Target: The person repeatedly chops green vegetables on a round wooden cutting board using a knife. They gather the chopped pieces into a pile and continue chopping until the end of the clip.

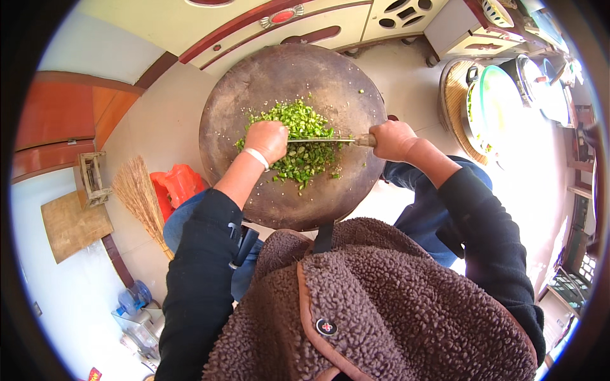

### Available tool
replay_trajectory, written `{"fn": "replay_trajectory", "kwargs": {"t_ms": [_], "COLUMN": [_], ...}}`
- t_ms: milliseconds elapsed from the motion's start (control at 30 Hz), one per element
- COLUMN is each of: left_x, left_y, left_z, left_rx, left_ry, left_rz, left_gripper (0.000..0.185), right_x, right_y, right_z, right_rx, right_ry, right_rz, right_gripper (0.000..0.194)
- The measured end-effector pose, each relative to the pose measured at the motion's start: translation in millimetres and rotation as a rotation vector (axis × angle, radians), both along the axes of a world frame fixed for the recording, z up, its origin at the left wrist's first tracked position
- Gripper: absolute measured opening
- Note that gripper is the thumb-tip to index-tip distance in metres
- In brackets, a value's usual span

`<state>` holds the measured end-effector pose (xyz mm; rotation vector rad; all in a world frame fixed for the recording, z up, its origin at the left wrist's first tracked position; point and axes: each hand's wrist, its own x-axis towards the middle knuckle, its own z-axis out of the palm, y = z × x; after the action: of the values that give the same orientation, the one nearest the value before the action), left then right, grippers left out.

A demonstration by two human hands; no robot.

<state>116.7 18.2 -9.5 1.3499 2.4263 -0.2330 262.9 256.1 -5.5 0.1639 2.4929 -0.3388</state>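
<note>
A broad round wooden chopping block (286,74) stands before me, with a heap of finely chopped green peppers (298,116) on its middle. A kitchen knife (324,140) lies crosswise over the heap, its blade seen almost edge-on. My right hand (394,140) is closed around the wooden handle. At the blade's far end, my left hand (266,140) grips the tip; its fingers hide that part. Green bits lie on both sides of the blade. Pale seeds and small scraps are scattered over the block.
Cream cabinets (310,35) stand beyond the block. At left are a straw broom (138,190) and a red plastic bag (178,183). On the right, a basin with a green rim (488,90) rests on a woven tray (452,95), beside a dark pot (517,78).
</note>
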Motion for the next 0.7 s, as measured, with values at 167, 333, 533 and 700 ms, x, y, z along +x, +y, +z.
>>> {"fn": "replay_trajectory", "kwargs": {"t_ms": [167,333,533,700], "left_x": [2,-4,-18,-20], "left_y": [0,21,10,11], "left_z": [5,18,-5,8], "left_rx": [-0.006,-0.027,0.065,-0.007], "left_ry": [0.028,0.092,0.08,0.092], "left_rz": [-0.003,-0.107,-0.044,-0.048], "left_gripper": [0.01,0.01,0.009,0.008], "right_x": [2,9,-2,-1], "right_y": [-1,14,-1,-7], "right_z": [4,0,3,3], "right_rx": [0.013,-0.028,0.014,-0.002], "right_ry": [0.014,0.109,0.0,0.075], "right_rz": [-0.001,-0.061,-0.049,-0.101], "right_gripper": [0.021,0.02,0.019,0.022]}}
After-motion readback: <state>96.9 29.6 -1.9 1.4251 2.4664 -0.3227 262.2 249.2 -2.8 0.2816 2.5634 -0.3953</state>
